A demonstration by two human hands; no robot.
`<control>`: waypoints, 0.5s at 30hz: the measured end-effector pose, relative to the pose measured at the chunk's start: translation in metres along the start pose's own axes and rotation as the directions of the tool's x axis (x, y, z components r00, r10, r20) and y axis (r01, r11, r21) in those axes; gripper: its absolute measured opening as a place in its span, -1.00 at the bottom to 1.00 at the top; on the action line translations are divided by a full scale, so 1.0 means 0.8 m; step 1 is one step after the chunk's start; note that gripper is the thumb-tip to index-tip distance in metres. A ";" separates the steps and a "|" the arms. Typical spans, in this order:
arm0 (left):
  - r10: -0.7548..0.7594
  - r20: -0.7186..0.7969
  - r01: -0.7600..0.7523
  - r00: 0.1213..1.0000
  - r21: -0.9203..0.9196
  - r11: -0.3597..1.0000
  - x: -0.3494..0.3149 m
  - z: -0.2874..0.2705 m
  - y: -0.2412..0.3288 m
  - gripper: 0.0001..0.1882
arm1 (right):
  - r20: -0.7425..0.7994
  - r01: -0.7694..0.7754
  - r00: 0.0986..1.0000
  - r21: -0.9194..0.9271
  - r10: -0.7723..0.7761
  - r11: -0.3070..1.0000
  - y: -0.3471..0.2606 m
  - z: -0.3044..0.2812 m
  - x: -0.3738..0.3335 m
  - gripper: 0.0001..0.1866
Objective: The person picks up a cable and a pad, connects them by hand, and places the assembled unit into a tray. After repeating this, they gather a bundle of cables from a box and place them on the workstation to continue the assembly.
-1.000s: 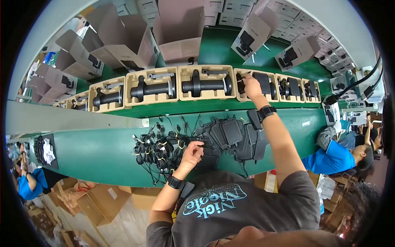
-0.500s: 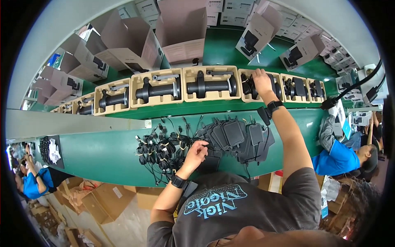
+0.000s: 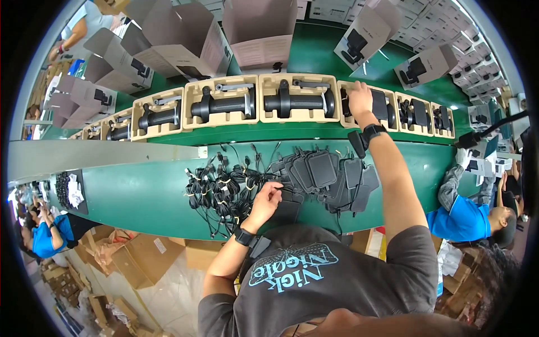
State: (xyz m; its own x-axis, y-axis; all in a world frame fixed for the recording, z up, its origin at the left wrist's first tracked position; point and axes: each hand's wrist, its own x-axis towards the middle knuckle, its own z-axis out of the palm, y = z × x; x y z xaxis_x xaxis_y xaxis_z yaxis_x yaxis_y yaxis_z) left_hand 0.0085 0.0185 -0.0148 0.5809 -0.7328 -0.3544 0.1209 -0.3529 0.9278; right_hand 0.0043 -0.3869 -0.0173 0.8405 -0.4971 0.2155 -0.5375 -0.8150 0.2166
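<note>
"Hands apart in the head view — left hand (image 3: 265, 203) loosely bent, nothing seen in it, beside bundled black cables (image 3: 226, 188); right hand (image 3: 360, 101) arched over a tan tray (image 3: 347, 122)"

"What has changed?"

"Little: the right hand stays at that tray, its fingers now hiding more of the dark cable (image 3: 345, 101) at the left end, next to a flat black case (image 3: 378, 103)"

"Is it gripping the cable?"

"Cannot tell, fingertips hidden — but its staying suggests that tray is still being worked on"
</note>
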 end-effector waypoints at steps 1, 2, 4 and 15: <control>-0.001 0.002 0.001 1.000 0.003 1.000 -0.004 -0.005 -0.002 -0.80 | 0.062 0.107 0.993 -0.052 -0.104 0.993 0.001 -0.004 0.003 -0.83; -0.028 -0.004 0.028 1.000 0.011 1.000 -0.008 -0.010 -0.003 -0.80 | 0.171 0.163 0.973 -0.014 -0.158 0.987 0.002 -0.010 0.008 -0.82; -0.045 0.001 0.045 0.999 0.021 0.999 -0.011 -0.012 -0.003 -0.81 | 0.207 0.236 0.954 -0.065 -0.219 0.969 0.018 0.009 0.010 -0.82; 0.014 0.000 -0.014 1.000 -0.001 1.000 -0.015 -0.011 -0.015 -0.83 | 0.269 -0.053 0.962 0.362 -0.050 0.931 -0.078 -0.098 -0.151 -0.47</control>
State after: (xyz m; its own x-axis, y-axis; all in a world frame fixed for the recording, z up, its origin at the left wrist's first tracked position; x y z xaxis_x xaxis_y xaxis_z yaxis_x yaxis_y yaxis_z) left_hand 0.0073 0.0367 -0.0208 0.5822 -0.7377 -0.3417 0.1139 -0.3422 0.9327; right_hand -0.0687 -0.2527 0.0177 0.8536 -0.5175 -0.0595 -0.5200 -0.8401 -0.1544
